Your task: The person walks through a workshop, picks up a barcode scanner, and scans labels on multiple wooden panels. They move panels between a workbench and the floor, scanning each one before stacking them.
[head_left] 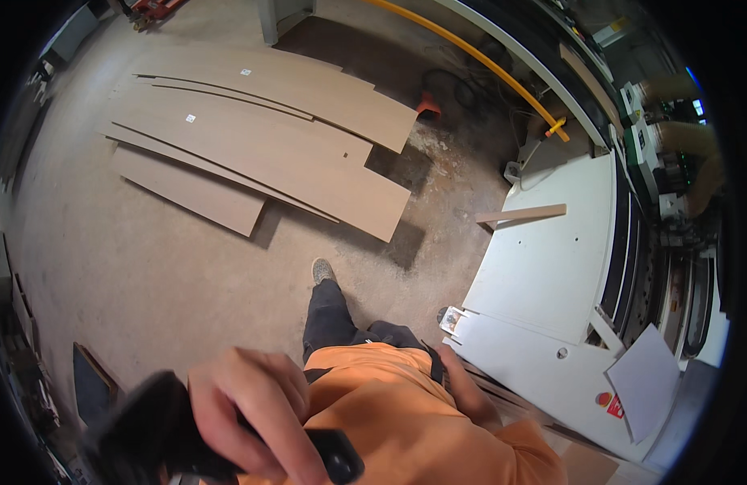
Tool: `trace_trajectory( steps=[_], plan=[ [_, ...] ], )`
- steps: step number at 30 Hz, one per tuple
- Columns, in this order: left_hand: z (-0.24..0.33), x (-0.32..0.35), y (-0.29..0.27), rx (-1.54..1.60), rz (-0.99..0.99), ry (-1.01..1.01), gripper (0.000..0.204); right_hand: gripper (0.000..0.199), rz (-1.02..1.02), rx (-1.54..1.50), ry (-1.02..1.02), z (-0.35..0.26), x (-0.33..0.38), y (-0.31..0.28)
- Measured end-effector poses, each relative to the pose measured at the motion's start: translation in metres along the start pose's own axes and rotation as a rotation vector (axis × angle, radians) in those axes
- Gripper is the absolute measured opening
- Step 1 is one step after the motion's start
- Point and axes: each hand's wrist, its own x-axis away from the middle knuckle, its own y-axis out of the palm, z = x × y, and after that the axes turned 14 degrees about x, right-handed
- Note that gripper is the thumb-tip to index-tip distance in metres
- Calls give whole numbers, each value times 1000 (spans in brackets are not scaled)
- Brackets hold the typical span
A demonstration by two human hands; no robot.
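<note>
Close to the camera at the lower left, my left hand (248,404) is closed around a long black object (339,454) with a rounded end. Its other end is blurred, and I cannot make out its kind. Lower down, my right arm hangs at my side beside the white machine. Only part of my right hand (448,358) shows by my hip, near the machine's corner; its fingers are hidden.
Long brown boards (260,145) lie ahead, with two small white labels on them. To the right stands a white machine (543,267), with a narrow wooden strip (523,214) and a pale sheet (646,380) on it. A yellow bar (486,61) curves above. Far left is a red pallet truck (151,11).
</note>
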Motion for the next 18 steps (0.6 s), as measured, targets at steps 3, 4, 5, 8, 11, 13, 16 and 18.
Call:
trace_trajectory(
  steps=[3,4,5,8,11,13,16,18],
  plan=[
    [21,-16,-80,-328,360,98,33,10,-109,-444,272,-16,-23,-55],
    [22,-19,-106,-457,506,77,39,12,-108,-605,480,-23,-33,-76],
    [21,-21,-133,-577,686,61,40,16,-38,-679,384,-24,-47,-99],
    [20,-19,-209,-909,1092,-140,25,22,40,-788,365,-41,-95,-160],
    [17,-3,-271,-1308,1231,-468,20,26,26,-786,279,-72,-150,-200],
    [24,13,-306,-1376,1300,-682,18,26,-43,-752,227,-93,-185,-213],
    [58,42,-350,-1455,1350,-846,18,26,-246,-658,278,-113,-224,-220],
    [98,56,-382,-1513,1381,-916,20,25,-318,-641,308,-121,-243,-221]
  ],
)
